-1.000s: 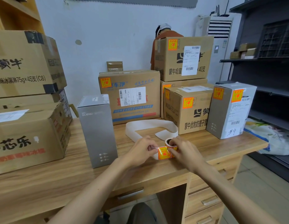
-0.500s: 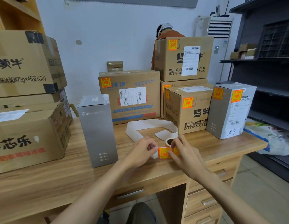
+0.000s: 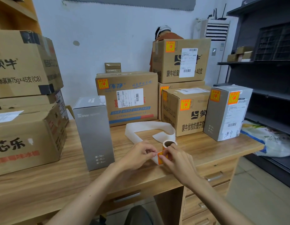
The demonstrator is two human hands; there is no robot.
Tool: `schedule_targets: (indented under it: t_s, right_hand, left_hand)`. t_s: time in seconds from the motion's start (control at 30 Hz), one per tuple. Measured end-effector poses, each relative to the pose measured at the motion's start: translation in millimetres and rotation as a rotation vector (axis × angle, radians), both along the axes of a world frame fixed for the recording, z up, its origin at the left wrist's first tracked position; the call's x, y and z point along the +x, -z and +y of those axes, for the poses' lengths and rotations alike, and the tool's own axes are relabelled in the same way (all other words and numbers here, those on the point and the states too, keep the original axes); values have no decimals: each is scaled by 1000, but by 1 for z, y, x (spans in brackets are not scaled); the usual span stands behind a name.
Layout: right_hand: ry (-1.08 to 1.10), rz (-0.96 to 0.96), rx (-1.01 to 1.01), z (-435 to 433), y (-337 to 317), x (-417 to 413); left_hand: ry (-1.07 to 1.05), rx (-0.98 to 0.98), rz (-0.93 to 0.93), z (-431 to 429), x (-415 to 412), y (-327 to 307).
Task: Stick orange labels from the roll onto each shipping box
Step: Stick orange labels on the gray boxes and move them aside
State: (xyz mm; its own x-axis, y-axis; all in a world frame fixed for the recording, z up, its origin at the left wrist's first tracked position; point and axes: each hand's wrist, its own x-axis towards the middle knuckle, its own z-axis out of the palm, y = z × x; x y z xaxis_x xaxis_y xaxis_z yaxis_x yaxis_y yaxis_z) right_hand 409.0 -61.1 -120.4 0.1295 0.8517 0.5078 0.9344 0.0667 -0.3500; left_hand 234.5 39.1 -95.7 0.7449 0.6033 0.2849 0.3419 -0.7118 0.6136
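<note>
At the wooden desk (image 3: pixel 43 184), we are working among stacked cardboard boxes (image 3: pixel 147 82), several of them already wearing orange stickers (image 3: pixel 102 84). An upright grey carton (image 3: pixel 94 135) is standing just left of our hands. The spent white backing strip (image 3: pixel 149 127) is looping across the desk behind the roll, its long run lying left to right. Our hands are sitting closer together than half a second ago. Our left hand (image 3: pixel 137 156) is pinching the strip between thumb and forefinger. Our right hand (image 3: pixel 178 161), its fingers stretched out before, is now curling over the label and gripping its edge. The label roll (image 3: pixel 169 143) is standing on end near the desk's front edge in the same spot, its core opening facing up. The orange label (image 3: pixel 160 157) is lying between our fingertips, touching both hands. Our right fingers are covering most of it, and its print is too small to read.
</note>
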Motion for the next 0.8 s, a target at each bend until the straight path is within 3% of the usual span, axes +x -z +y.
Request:
schedule_targets:
  t_s: [0.57,0.8]
  right_hand:
    - [-3,91,1,-1,-4,-5]
    - [-13,296,2,-3,-2,-5]
  left_hand:
    - [-9,-64,-13,-11,4,-6]
    - [-39,-51,-54,-15,5,-6]
